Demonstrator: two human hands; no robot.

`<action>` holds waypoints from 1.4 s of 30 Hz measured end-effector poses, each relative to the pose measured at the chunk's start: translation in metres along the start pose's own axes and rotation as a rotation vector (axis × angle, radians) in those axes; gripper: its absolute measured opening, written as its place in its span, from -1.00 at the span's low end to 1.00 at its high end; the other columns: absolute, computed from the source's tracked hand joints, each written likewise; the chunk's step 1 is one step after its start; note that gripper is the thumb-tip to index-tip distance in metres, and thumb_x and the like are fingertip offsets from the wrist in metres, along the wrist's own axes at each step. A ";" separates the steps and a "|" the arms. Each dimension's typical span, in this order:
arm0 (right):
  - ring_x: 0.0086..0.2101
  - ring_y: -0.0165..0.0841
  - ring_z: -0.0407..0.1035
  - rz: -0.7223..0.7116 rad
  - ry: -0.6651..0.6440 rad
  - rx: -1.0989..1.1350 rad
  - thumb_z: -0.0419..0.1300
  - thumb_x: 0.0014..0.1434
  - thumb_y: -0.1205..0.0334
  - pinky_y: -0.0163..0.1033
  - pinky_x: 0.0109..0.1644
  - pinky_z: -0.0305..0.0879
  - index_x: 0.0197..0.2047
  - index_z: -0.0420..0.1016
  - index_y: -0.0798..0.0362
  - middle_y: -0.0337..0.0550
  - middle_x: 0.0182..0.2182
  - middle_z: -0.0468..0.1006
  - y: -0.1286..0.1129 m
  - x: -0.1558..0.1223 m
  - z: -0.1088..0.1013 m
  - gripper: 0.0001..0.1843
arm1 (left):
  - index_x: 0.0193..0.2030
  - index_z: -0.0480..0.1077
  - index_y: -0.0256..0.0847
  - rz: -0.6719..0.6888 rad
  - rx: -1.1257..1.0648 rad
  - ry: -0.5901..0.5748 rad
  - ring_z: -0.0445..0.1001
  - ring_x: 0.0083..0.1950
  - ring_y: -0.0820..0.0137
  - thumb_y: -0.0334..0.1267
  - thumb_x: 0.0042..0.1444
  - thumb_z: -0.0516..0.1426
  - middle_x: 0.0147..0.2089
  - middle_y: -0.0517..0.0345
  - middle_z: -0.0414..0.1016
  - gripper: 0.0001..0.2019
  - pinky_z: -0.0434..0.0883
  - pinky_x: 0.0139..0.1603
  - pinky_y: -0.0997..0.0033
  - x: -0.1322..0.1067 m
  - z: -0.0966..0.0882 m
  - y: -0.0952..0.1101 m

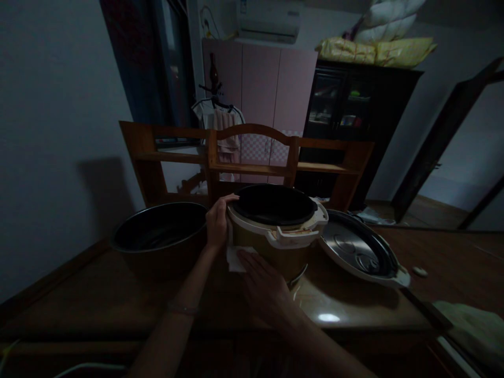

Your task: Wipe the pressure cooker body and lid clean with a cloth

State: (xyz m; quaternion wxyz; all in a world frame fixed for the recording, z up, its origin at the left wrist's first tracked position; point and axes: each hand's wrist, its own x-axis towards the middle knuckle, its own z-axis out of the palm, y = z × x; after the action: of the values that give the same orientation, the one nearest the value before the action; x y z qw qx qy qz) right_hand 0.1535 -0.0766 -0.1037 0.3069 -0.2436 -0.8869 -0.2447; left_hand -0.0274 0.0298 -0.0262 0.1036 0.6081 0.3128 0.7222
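Note:
The body of an electric pressure cooker [283, 260] stands upright on the wooden desk, its dark opening facing up. My left hand [219, 220] grips the cooker's left rim, with fingertips over the edge. A white wipe [237, 259], perhaps tissue or cloth, is pressed to the front left of the cooker's side under the fairly straight fingers of my right hand [262, 278]. Left of the cooker sits a dark inner pot [161, 236]. On the right lies the detached lid [356, 249], its metal inner face turned up.
The glossy desk top [334, 304] carries all the cooker parts. A wooden shelf rack [252, 169] rises behind them. A wall [47, 157] borders the left side. Pale fabric [468, 325] lies at the lower right, beyond the desk's edge.

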 end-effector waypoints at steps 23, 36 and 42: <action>0.40 -0.22 0.05 0.068 -0.087 0.046 0.08 0.27 0.48 0.01 0.47 0.11 0.01 0.53 0.13 -0.01 0.40 0.22 0.015 -0.054 -0.025 -0.69 | -0.10 0.58 -0.14 -0.050 -0.045 0.030 0.47 0.24 0.23 0.06 0.43 -0.24 0.06 0.04 0.61 -0.40 0.27 0.37 0.16 -0.002 0.004 0.001; 0.36 -0.17 0.15 0.025 0.022 0.029 0.02 0.24 0.51 0.04 0.40 0.25 -0.12 0.55 0.14 0.11 0.32 0.35 0.022 -0.069 -0.056 -0.70 | -0.13 0.58 -0.14 -0.089 -0.064 0.057 0.47 0.25 0.23 0.11 0.42 -0.35 0.04 0.03 0.62 -0.29 0.24 0.40 0.12 -0.004 0.007 0.000; 0.35 -0.16 0.17 0.020 0.090 -0.039 0.04 0.24 0.52 0.03 0.42 0.22 -0.12 0.54 0.16 0.12 0.34 0.30 0.038 -0.069 -0.065 -0.72 | -0.11 0.58 -0.13 -0.073 -0.062 0.048 0.46 0.27 0.23 0.10 0.43 -0.33 0.07 0.03 0.61 -0.31 0.24 0.39 0.15 -0.004 0.007 -0.001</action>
State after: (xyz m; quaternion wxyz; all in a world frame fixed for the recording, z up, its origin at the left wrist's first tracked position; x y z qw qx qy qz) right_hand 0.2508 -0.1051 -0.0935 0.3440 -0.2470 -0.8648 -0.2697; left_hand -0.0201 0.0300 -0.0297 0.1412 0.5750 0.3148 0.7418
